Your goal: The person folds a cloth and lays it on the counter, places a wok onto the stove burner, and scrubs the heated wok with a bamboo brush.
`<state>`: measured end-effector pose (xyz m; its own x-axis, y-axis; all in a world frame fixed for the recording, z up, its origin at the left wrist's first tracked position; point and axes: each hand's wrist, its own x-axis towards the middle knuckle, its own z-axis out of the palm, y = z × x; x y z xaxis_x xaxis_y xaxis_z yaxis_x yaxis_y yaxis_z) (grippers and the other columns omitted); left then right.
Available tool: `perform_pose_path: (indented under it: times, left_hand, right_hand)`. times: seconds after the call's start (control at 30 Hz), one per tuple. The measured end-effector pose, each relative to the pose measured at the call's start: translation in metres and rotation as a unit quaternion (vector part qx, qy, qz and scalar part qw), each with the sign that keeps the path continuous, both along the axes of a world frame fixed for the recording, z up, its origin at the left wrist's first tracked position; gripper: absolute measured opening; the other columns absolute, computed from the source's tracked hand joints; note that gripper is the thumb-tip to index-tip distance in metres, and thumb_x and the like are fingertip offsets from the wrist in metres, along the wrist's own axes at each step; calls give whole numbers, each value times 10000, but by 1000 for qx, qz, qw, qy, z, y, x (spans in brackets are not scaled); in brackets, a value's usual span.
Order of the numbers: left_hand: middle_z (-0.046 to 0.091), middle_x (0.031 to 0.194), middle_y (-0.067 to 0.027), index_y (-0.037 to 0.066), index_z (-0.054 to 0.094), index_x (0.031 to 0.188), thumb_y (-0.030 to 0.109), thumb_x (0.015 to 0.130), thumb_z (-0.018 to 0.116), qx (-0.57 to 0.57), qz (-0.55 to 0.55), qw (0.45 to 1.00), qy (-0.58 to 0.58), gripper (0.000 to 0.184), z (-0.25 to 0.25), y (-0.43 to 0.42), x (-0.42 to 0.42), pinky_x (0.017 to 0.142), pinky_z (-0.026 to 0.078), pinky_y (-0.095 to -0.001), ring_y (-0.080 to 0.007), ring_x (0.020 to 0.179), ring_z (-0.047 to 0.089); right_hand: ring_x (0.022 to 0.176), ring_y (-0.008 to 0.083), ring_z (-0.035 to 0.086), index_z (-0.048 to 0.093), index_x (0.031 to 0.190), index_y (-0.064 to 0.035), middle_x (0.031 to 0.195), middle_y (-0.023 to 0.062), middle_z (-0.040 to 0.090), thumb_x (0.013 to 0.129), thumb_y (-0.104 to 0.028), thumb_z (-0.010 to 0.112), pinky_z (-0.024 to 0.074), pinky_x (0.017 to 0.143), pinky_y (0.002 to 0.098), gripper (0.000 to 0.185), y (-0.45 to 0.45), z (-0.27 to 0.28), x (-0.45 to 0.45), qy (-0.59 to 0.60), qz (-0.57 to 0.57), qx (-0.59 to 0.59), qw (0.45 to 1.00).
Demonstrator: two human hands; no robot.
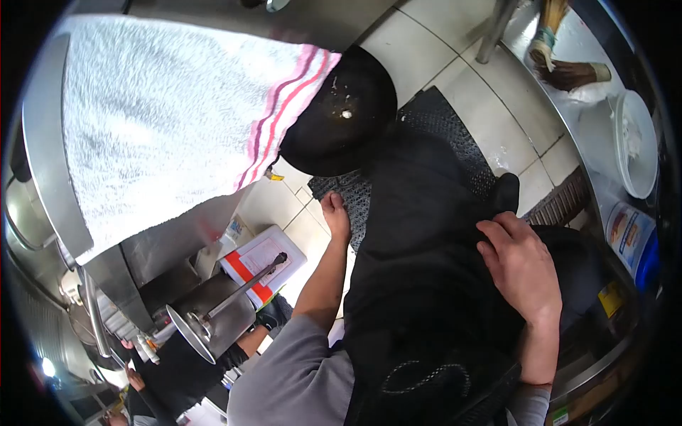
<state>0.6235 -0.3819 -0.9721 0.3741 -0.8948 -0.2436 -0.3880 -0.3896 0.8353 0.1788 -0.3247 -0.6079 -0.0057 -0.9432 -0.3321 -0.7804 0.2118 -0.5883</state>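
- Beside the black apron (419,284), the left hand (339,215) is hanging with its fingers loosely curled; I cannot tell whether it is gripping anything.
- On the apron's other side, the right hand (522,266) is spreading bent fingers, apparently grasping nothing; whether its fingertips are touching the cloth is unclear.
- The apron, the thing nearest both hands, is covering the wearer's front and reaching out over the dark mat (440,121) on the tiled floor (497,106).
- Past the left hand, a black pan (334,138) is showing pale scraps inside, and a striped towel (177,113) is hiding part of it; what is supporting the pan is not showing.
- If the left arm were swinging out, it could be snagging the towel or knocking the pan, since both are lying close on that side.
- Pale glints are showing on the tiles; if those are wet, a foot stepping off the mat could be slipping.
- To the right, a metal tabletop (597,60) is carrying a brush (574,74), a white tub (643,142) and a labelled tub (629,231); a careless right elbow could be tipping the labelled tub, which is standing nearest.
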Motion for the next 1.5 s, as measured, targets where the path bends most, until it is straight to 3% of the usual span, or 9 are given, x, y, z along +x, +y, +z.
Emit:
perform_pose_path:
  times: [0.23,0.43,0.57,0.67,0.73,0.77,0.83,1.03,1.5]
  left_hand:
    - [638,993,16,68,451,1543,278,1101,620,89,87,976,179,518,13,-23,-8,764,510,-314,-103,846,588]
    - [604,1370,-120,51,311,1609,279,1078,619,157,120,965,174,655,10,-39,-16,808,572,-402,-234,1115,664]
    - [594,743,-8,41,619,1089,382,988,757,158,82,942,286,382,20,-48,-25,490,425,-328,-152,553,533]
    - [641,805,-96,-64,630,1329,357,958,761,213,126,952,179,576,31,-56,-42,536,483,-435,-243,580,583]
    - [674,1080,-236,-59,513,1472,323,943,751,101,37,971,-213,695,0,-43,-44,916,506,-542,-433,992,638]
    - [659,1198,-274,-42,513,1471,316,935,752,96,108,934,-326,687,22,-29,-67,1045,467,-556,-473,1152,609]
    - [602,1345,-252,-3,547,1438,302,947,746,-48,-103,957,-266,611,87,-20,-69,1118,430,-521,-434,1298,551]
    - [663,1226,-177,46,628,1354,77,946,737,-270,-376,881,-98,423,343,-54,-145,983,527,-452,-363,1152,637]
    - [697,1074,-120,45,713,1078,24,856,758,-478,-94,799,-352,228,838,-196,-97,937,497,-464,-357,1031,649]
  right_hand:
    - [1021,335,683,719,1153,-45,1083,118,664,923,-96,743,566,916,457,237,-16,-4,8,-15,30,0,999]
    - [986,353,668,710,1146,-52,1059,136,656,910,-90,743,564,874,465,241,-21,-9,2,-14,42,-27,999]
    - [997,386,673,697,1167,-66,1063,167,659,938,-144,724,571,854,499,243,-23,-8,-3,0,69,4,998]
    - [981,411,701,711,1103,-73,1065,188,683,942,-208,731,587,850,517,211,-23,-22,-7,-11,91,-32,995]
    - [1031,408,704,731,1134,-89,1102,183,704,959,-251,726,587,891,504,238,-31,-10,-3,-14,90,12,996]
    - [1085,399,698,745,1181,-103,1138,171,715,975,-267,722,583,926,489,264,-36,-2,-2,-11,89,48,995]
    - [1073,401,701,746,1179,-102,1130,169,718,978,-289,714,582,929,495,277,-41,-13,-5,2,100,39,994]
    - [1073,403,705,750,1183,-98,1116,180,727,979,-329,698,580,942,503,312,-74,-63,-11,28,177,35,983]
    - [1077,463,691,734,1190,-43,1201,251,728,1003,-248,657,550,956,519,288,-75,251,-63,-115,259,-1,959]
